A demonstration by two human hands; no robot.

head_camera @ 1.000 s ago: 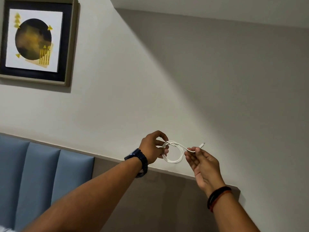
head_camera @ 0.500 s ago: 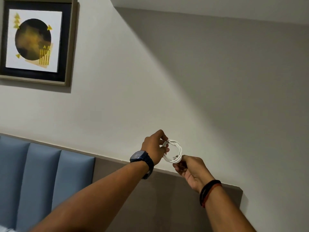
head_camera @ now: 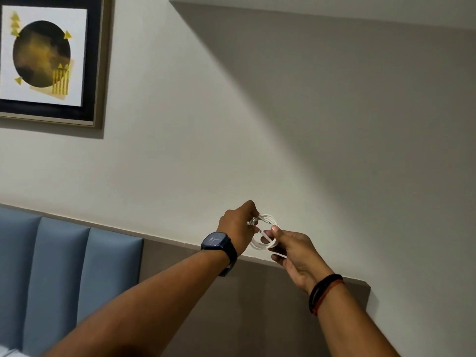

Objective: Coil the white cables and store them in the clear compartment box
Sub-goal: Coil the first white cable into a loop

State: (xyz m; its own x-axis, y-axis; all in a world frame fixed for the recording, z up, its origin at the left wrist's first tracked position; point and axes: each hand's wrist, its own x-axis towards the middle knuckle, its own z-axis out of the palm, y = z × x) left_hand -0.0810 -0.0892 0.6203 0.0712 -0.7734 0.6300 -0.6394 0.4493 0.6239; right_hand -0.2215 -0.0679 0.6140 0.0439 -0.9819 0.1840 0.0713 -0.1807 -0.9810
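A white cable (head_camera: 268, 220) is wound into a small round coil, held up in front of the wall. My left hand (head_camera: 238, 226), with a dark blue watch on its wrist, pinches the coil's upper left side. My right hand (head_camera: 293, 251), with a black and red band on the wrist, grips the coil's lower right side, its thumb and forefinger pinching the cable's end inside the loop. The clear compartment box is not in view.
A framed picture (head_camera: 49, 57) with a dark circle hangs at the upper left of the wall. A blue padded headboard (head_camera: 61, 274) is at the lower left, and a brown panel (head_camera: 257, 305) runs along behind my arms.
The loose cable end that stuck out to the right has been drawn into the coil. My right hand moved left to the coil and now grips it.
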